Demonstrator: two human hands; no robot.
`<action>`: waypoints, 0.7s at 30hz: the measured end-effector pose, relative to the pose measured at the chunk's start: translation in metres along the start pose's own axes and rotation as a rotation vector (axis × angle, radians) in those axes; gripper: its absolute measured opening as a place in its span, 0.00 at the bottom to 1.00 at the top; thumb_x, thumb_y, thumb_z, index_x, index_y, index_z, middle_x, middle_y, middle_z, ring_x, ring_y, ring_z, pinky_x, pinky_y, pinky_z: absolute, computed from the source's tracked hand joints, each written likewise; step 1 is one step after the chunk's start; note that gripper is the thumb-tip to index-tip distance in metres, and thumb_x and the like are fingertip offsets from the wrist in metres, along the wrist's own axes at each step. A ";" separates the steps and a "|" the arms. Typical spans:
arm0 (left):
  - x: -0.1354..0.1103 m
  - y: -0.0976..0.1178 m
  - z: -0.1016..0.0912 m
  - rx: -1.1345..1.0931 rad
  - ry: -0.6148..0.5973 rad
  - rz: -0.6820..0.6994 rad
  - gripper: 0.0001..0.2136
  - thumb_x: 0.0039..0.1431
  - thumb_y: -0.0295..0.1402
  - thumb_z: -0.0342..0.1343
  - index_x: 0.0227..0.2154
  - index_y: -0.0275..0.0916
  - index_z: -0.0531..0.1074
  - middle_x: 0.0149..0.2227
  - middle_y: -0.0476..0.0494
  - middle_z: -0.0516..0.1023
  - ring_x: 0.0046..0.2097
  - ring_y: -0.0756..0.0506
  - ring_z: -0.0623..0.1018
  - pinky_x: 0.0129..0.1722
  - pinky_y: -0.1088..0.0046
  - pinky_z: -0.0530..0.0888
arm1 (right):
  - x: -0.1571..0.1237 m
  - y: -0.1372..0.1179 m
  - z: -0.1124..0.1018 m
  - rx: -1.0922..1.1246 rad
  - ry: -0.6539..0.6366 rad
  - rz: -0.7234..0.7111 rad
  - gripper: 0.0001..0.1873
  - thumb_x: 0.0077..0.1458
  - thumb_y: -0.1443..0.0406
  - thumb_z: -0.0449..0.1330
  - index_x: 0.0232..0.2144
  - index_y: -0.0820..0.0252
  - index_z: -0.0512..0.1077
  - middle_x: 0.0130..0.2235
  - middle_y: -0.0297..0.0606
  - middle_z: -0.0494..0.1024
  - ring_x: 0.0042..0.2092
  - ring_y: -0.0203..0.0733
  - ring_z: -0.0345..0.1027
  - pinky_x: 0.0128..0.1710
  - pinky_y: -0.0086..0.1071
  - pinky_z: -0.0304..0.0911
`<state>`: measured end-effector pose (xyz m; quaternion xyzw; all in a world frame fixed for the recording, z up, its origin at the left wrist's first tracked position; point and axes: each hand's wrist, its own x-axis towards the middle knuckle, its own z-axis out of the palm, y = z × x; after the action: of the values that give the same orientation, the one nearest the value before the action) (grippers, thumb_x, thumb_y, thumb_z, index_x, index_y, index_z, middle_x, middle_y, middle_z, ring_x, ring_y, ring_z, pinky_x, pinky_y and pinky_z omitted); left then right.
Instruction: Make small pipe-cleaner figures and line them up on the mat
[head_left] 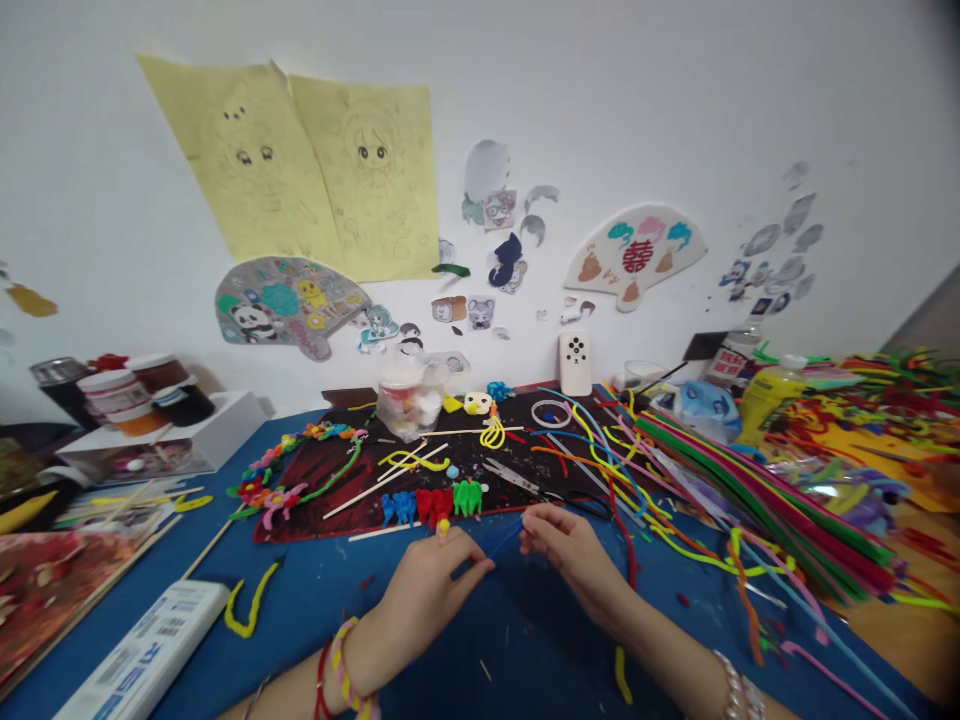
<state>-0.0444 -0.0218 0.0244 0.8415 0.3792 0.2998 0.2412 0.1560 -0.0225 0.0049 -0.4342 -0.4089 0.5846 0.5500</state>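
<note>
A thin blue pipe cleaner (505, 540) spans the gap between my two hands, over the blue table. My left hand (426, 592) pinches one end between thumb and fingers; a ring with a yellow top is on a finger. The other end sits in the closed fingertips of my right hand (571, 556). Just beyond my left hand stand small bent pipe cleaner figures: a blue one (398, 508), a red one (435, 506) and a green one (469, 497). Scissors (511, 476) lie on the dark mat (300, 490) behind them.
Bundled pipe cleaners (772, 500) and loose strands crowd the right side. A braided colourful garland (289, 470) lies at the left of the mat. At the front left is a long white box (146, 655), near a yellow bent strand (251, 605). A white phone-like object (575, 364) leans on the wall.
</note>
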 end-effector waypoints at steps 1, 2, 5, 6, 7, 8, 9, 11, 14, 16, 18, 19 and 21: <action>0.000 0.000 0.000 -0.017 0.013 -0.004 0.07 0.56 0.36 0.53 0.30 0.42 0.74 0.29 0.44 0.75 0.31 0.46 0.72 0.33 0.72 0.64 | 0.000 0.000 0.000 0.008 0.000 0.004 0.13 0.42 0.58 0.65 0.26 0.63 0.72 0.24 0.34 0.73 0.26 0.34 0.66 0.30 0.29 0.62; -0.001 -0.001 0.001 -0.033 0.025 -0.008 0.06 0.55 0.36 0.53 0.31 0.42 0.75 0.29 0.44 0.76 0.31 0.46 0.72 0.33 0.72 0.64 | 0.000 0.000 0.000 0.014 0.000 0.009 0.13 0.42 0.58 0.65 0.26 0.63 0.72 0.25 0.34 0.73 0.26 0.33 0.66 0.31 0.29 0.62; -0.001 0.000 0.000 -0.067 0.047 -0.016 0.06 0.54 0.36 0.55 0.32 0.43 0.75 0.29 0.44 0.76 0.31 0.46 0.73 0.34 0.71 0.64 | 0.000 0.000 0.000 0.022 0.000 0.017 0.13 0.42 0.59 0.65 0.26 0.63 0.72 0.24 0.34 0.73 0.26 0.33 0.66 0.31 0.29 0.62; -0.001 0.000 0.000 -0.065 0.049 -0.014 0.06 0.54 0.36 0.55 0.32 0.43 0.75 0.29 0.44 0.77 0.31 0.46 0.73 0.33 0.71 0.65 | -0.001 0.000 0.000 0.022 -0.001 0.016 0.13 0.42 0.58 0.65 0.26 0.63 0.72 0.24 0.34 0.73 0.26 0.34 0.66 0.31 0.29 0.62; -0.001 0.000 0.000 -0.054 0.049 -0.009 0.06 0.54 0.36 0.55 0.32 0.43 0.75 0.29 0.44 0.77 0.31 0.45 0.73 0.33 0.71 0.65 | -0.001 -0.001 0.000 0.020 -0.002 0.014 0.13 0.42 0.58 0.65 0.25 0.63 0.72 0.24 0.34 0.73 0.26 0.34 0.66 0.31 0.29 0.62; -0.002 0.000 0.000 -0.032 0.046 -0.002 0.06 0.54 0.36 0.54 0.32 0.43 0.75 0.30 0.44 0.77 0.31 0.46 0.74 0.33 0.71 0.65 | -0.001 -0.001 0.000 0.018 -0.003 0.011 0.13 0.42 0.58 0.65 0.26 0.63 0.73 0.24 0.34 0.73 0.26 0.34 0.66 0.31 0.29 0.62; -0.002 0.000 0.000 -0.005 0.044 0.006 0.07 0.55 0.36 0.54 0.32 0.43 0.75 0.30 0.44 0.77 0.31 0.46 0.74 0.33 0.72 0.66 | -0.001 -0.001 0.000 0.016 -0.003 0.008 0.13 0.43 0.58 0.65 0.26 0.63 0.73 0.25 0.34 0.73 0.26 0.34 0.66 0.31 0.29 0.62; -0.002 -0.001 0.001 0.050 0.039 0.018 0.07 0.56 0.37 0.53 0.33 0.42 0.74 0.30 0.45 0.78 0.31 0.47 0.75 0.33 0.73 0.67 | -0.001 -0.001 0.000 0.014 -0.005 0.008 0.12 0.43 0.59 0.65 0.26 0.63 0.73 0.25 0.34 0.73 0.27 0.34 0.66 0.31 0.30 0.62; -0.003 -0.003 0.002 0.099 0.039 0.041 0.08 0.57 0.36 0.52 0.36 0.41 0.72 0.31 0.46 0.78 0.31 0.48 0.76 0.32 0.75 0.69 | -0.001 -0.001 0.000 0.025 -0.004 0.015 0.12 0.42 0.59 0.65 0.25 0.63 0.73 0.25 0.34 0.73 0.27 0.34 0.66 0.31 0.29 0.62; -0.003 -0.004 0.003 0.133 0.048 0.076 0.08 0.57 0.35 0.52 0.37 0.41 0.72 0.32 0.47 0.78 0.32 0.48 0.77 0.33 0.75 0.70 | -0.001 0.000 -0.001 0.033 0.006 0.028 0.12 0.42 0.59 0.65 0.25 0.62 0.73 0.24 0.33 0.73 0.26 0.34 0.66 0.31 0.29 0.62; -0.003 -0.006 0.004 0.174 0.065 0.106 0.08 0.57 0.34 0.52 0.39 0.41 0.71 0.34 0.48 0.78 0.34 0.48 0.77 0.35 0.74 0.71 | 0.000 0.000 -0.001 0.045 0.016 0.040 0.12 0.41 0.59 0.66 0.26 0.63 0.73 0.25 0.34 0.73 0.26 0.34 0.66 0.31 0.29 0.62; -0.003 -0.007 0.004 0.196 0.073 0.114 0.08 0.57 0.34 0.52 0.39 0.41 0.71 0.35 0.48 0.78 0.34 0.48 0.78 0.35 0.74 0.72 | 0.000 0.000 -0.001 0.054 0.023 0.043 0.13 0.41 0.58 0.66 0.26 0.63 0.73 0.24 0.34 0.73 0.26 0.34 0.67 0.31 0.29 0.63; -0.003 -0.007 0.004 0.252 0.088 0.120 0.09 0.58 0.34 0.51 0.41 0.40 0.70 0.36 0.47 0.78 0.34 0.47 0.78 0.35 0.74 0.72 | 0.001 0.000 -0.001 0.076 0.031 0.042 0.13 0.40 0.59 0.66 0.26 0.63 0.74 0.24 0.34 0.73 0.26 0.34 0.67 0.31 0.30 0.63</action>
<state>-0.0466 -0.0202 0.0161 0.8723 0.3729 0.3005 0.0984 0.1573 -0.0219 0.0042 -0.4307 -0.3686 0.6043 0.5600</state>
